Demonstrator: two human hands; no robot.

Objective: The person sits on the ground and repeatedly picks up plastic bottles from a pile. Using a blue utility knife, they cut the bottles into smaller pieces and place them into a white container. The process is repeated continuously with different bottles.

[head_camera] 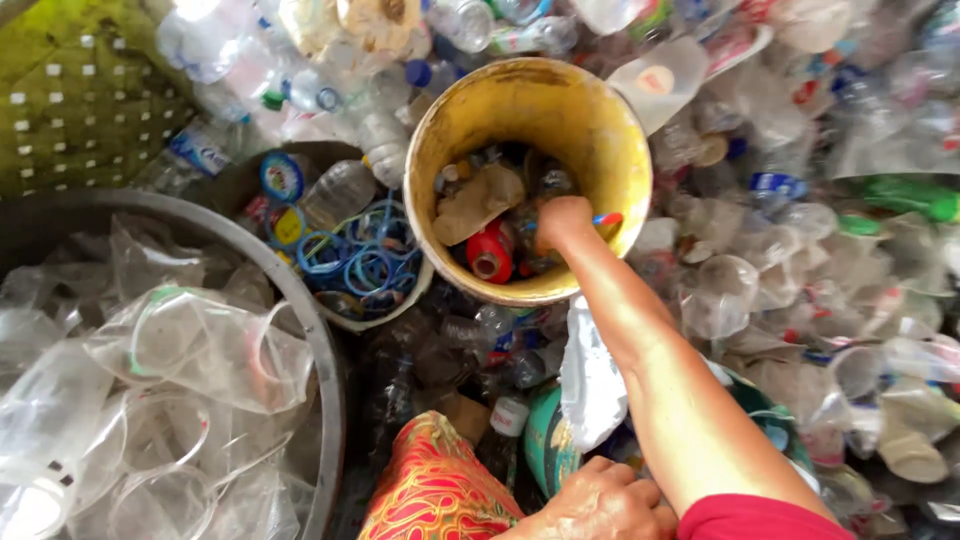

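— Nearest the lens, what do you make out?

— Down at the bottom edge, the left hand [598,503] rests with its knuckles up and fingers curled loosely, beside a red patterned cloth [432,497]. Whether it grips anything, I cannot tell.

— And the other arm?

— It stretches straight away from the body, forearm nearly fully extended, a red sleeve at the elbow. The right hand [563,222] is plunged into a yellow bucket [610,150], wrist bent down over the near rim, fingers closed around something among the contents; what exactly is hidden by the hand.

— What sits in that bucket?

— A red bottle [492,252] just left of the hand, a crumpled brownish bottle [477,200] above it, and other small bottles.

— Surroundings?

— A white bowl holding blue plastic rings [362,262] touches the bucket's left side. Further left, a big grey basin [318,330] is heaped with clear plastic cups [190,345]. Crushed clear bottles and cups [800,270] lie piled all around to the right.
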